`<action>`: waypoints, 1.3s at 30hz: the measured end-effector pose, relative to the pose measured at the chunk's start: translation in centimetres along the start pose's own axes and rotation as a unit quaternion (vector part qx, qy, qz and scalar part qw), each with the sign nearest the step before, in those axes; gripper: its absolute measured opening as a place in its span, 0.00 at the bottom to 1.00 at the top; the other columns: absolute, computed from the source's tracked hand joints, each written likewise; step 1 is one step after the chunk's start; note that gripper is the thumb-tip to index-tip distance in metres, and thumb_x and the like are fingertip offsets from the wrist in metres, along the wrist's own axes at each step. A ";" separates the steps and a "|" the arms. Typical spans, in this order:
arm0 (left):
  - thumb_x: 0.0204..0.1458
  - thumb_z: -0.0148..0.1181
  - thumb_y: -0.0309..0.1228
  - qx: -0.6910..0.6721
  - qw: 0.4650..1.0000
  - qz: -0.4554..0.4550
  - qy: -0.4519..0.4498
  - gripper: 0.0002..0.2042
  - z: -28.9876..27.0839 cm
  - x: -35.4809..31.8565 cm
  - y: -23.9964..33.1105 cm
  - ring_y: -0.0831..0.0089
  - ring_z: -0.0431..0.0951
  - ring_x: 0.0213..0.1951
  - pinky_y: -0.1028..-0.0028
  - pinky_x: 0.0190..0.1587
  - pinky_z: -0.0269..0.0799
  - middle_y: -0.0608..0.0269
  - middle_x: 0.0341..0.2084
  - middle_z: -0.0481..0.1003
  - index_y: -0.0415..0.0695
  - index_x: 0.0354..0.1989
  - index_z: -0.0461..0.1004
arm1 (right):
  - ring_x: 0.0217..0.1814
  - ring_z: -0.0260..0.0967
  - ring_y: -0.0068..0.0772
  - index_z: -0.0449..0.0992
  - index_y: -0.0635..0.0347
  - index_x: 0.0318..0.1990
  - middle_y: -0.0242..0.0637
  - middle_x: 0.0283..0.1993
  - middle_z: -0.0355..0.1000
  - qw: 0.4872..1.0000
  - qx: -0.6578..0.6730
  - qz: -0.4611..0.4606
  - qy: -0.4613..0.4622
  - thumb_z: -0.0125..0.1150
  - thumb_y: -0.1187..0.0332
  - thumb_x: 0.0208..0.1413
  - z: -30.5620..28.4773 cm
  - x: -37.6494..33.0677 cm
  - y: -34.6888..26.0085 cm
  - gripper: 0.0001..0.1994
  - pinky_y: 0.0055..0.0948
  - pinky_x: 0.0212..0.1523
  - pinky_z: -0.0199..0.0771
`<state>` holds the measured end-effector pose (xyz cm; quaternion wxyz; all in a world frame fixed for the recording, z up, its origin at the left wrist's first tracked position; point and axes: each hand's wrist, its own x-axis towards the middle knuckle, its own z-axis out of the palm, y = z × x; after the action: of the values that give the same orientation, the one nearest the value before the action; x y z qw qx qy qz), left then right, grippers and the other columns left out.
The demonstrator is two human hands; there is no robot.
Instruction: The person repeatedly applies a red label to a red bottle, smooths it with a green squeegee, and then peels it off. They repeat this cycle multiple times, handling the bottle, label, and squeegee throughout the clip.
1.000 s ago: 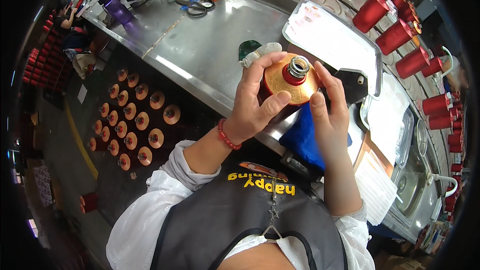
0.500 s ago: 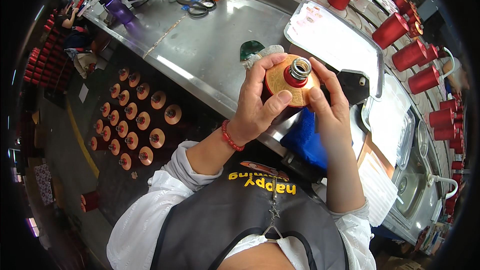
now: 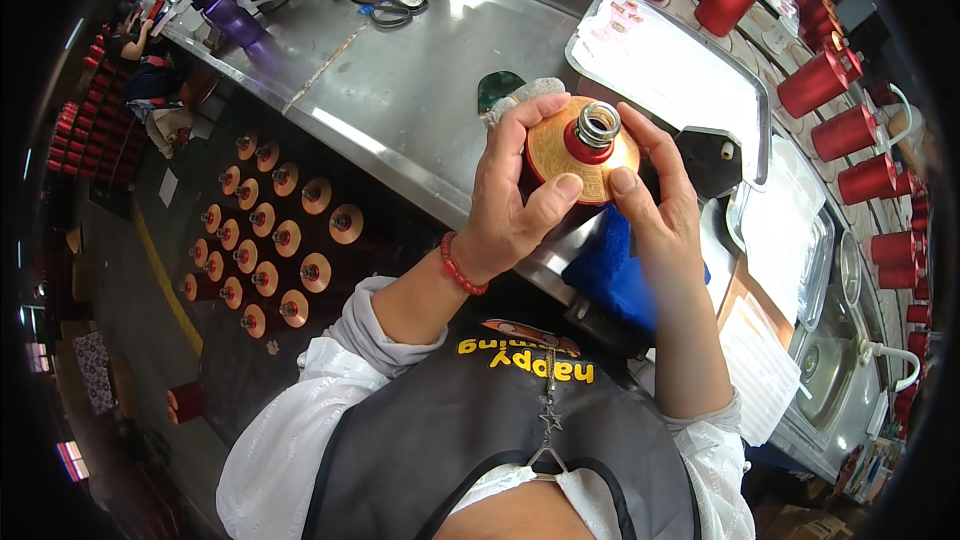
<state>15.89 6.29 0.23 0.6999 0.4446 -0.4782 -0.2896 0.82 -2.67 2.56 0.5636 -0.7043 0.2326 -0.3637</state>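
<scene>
The left hand [image 3: 505, 205] and the right hand [image 3: 660, 205] are grasping one bottle [image 3: 580, 164] between them, from opposite sides. The bottle is sitting in front of the chest, at the near edge of the table [image 3: 420, 70]; its base is lying out of view, so whether it is resting on anything cannot be told. Its gold shoulder is facing the head camera, and its ringed neck [image 3: 598, 124] is pointing upward, uncovered. Both thumbs are bearing on the near rim of the shoulder, while the fingers are curving around the sides. The step in hand, by judgement, is two-handed holding and turning of the bottle, with the top in plain view. The next move is likely calling for even pressure from both sides, an upright neck and fingers clear of the mouth, as the smooth shoulder is offering little purchase. A blue cloth [image 3: 612, 275] is lying just below the right hand; a pale rag [image 3: 527, 94] is lying beside the left fingertips.
</scene>
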 end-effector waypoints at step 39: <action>0.47 0.75 0.46 0.139 0.977 0.059 -0.150 0.48 -4.3 3.2 -1.6 0.56 0.68 0.62 0.64 0.65 0.62 0.49 0.61 0.65 0.40 0.70 0.49 | 0.36 0.69 0.34 0.75 0.55 0.36 0.30 0.33 0.71 0.780 -0.441 -0.408 -0.178 0.66 0.72 0.39 -2.4 5.4 -6.7 0.13 0.34 0.40 0.68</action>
<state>21.10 4.47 -0.53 0.5677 0.4599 -0.6384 -0.2420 1.74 -6.41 10.64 0.0224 -0.9571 -0.0459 -0.2853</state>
